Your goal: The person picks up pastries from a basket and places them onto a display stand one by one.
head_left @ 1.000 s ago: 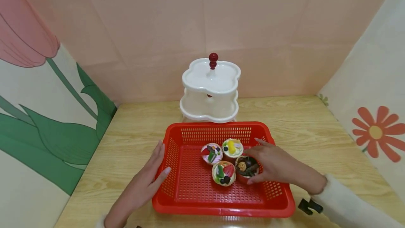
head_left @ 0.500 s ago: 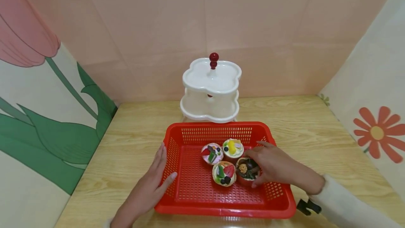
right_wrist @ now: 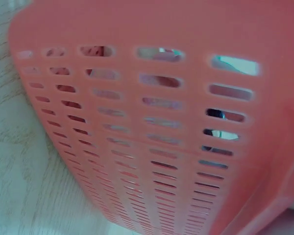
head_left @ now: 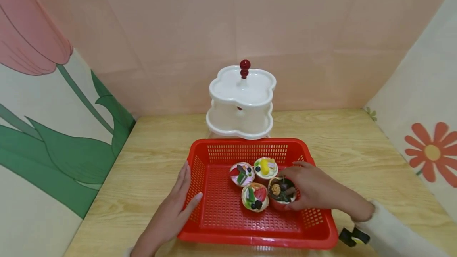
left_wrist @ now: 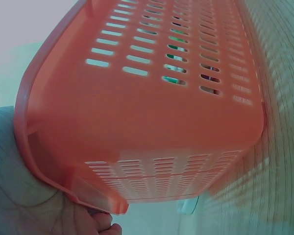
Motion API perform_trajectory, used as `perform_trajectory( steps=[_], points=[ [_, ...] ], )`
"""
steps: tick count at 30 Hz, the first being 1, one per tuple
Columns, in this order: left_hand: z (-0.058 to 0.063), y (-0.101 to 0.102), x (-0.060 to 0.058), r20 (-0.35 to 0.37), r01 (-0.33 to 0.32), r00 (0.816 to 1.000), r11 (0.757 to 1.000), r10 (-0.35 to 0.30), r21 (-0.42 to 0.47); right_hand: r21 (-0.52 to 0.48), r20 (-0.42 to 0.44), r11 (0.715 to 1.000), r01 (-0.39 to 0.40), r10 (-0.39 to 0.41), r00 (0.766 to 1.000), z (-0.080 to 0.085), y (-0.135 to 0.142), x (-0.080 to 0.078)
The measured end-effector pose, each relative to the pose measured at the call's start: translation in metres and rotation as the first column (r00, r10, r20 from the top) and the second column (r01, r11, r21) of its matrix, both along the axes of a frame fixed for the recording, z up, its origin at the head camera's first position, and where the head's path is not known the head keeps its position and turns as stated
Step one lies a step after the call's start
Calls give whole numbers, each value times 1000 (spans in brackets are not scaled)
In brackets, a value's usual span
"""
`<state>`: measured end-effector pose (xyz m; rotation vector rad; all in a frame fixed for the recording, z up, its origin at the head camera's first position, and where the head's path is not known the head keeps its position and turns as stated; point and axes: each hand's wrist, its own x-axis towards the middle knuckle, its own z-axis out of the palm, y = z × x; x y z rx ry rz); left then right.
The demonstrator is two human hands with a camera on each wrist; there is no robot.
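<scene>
Right grip [head_left: 314, 187]: thumb and fingers curved round the chocolate-topped cupcake [head_left: 282, 190], grasping it.
Chocolate-topped cupcake: round, lumpy, dark; inside the basket [head_left: 257, 241], toward its right wall.
Left grip [head_left: 173, 203]: released, fingers straight along the basket's left side, thumb over the rim.
Basket: glossy red plastic, rectangular, slotted walls.
Neighbours: strawberry cupcake [head_left: 255, 197], pink cupcake [head_left: 242, 174], yellow-topped cupcake [head_left: 265, 167].
Stand [head_left: 240, 120]: shiny white, lobed tiers, red beaded knob [head_left: 244, 65].
Counter [head_left: 157, 150]: pale wood grain.

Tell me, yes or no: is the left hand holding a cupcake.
No, the left hand rests at the rim of the red basket, apart from all four cupcakes.
</scene>
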<state>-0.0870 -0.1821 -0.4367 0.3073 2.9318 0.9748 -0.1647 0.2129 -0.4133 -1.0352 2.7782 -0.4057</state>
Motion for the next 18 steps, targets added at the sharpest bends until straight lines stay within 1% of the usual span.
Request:
perform_trajectory(
  steps=[2,5,7,9,13,15,18],
  points=[
    [0,1,0,6,-9,1000,1000,9,-3,-35,34,999,3,-2,999,3,2,0],
    [0,1,-1,14,-15,1000,1000,15,-7,-100,122,995,31,-19,992,7,5,-1],
    [-1,1,0,13,-17,1000,1000,17,-4,-164,178,986,41,-11,984,11,7,-1],
    [0,1,0,14,-17,1000,1000,17,0,-228,205,973,42,5,979,14,10,-2],
    [0,1,1,29,-28,999,1000,28,0,-340,197,939,43,26,980,21,14,-4],
    [1,1,0,43,-34,999,999,34,-1,-379,183,924,58,14,983,27,15,-5],
    [2,2,0,54,-38,998,999,38,1,-425,139,903,62,-3,990,37,17,-7]
  ],
)
